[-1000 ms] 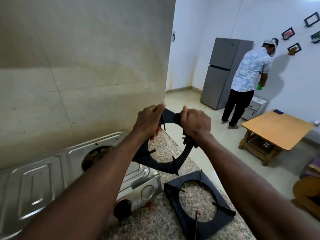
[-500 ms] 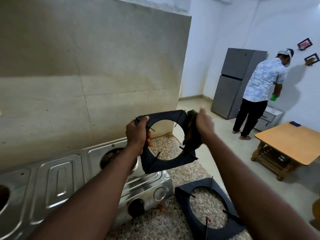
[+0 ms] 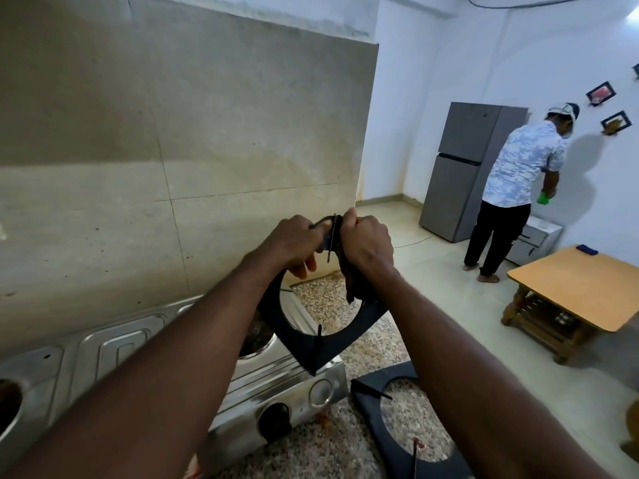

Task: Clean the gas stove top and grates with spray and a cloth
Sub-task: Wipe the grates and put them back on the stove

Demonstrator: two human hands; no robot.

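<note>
A black square grate with a round opening is held up in the air above the right end of the steel gas stove. My left hand grips its top corner. Close beside it, my right hand presses a dark cloth against the grate's upper right edge. A second black grate lies flat on the speckled stone counter, right of the stove. No spray bottle is in view.
A tiled wall rises just behind the stove. The counter's edge drops to the floor on the right. Farther off stand a grey fridge, a person in a patterned shirt facing the wall, and a low wooden table.
The held grate has turned and my two hands have come together at its top corner. My right hand with the cloth slid up along the grate's edge.
</note>
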